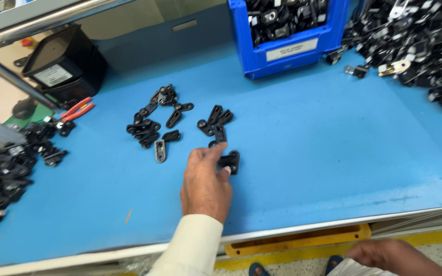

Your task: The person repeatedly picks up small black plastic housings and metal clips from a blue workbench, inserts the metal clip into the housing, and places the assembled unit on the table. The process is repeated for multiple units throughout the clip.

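The left hand (206,184) reaches out over the blue surface (323,153) in a cream sleeve (193,248), its fingers (220,166) pinched on one small black bracket (230,162) that lies flat on the surface just at the near end of a loose scatter of the same parts. That scatter falls into two little groups: a right-hand cluster of about four black brackets (216,121) just beyond the held one, and a left-hand cluster of roughly ten black brackets (152,120) — the exact count is hard to tell where they overlap. One single grey metal bracket (160,151) lies at the near edge of the left cluster, well apart from the hand. The right hand (392,255) hangs low below the front edge of the surface, near the person's lap; its fingers are out of clear sight, so I cannot tell whether they are loose or closed. At the back stands one blue bin (287,51) full of black parts, with one large heap of black and silver parts (420,46) to its right. On the far left sit one black tray stack (62,64), one pair of red-handled pliers (76,110), and another pile of dark parts (6,174) — too tangled to count.
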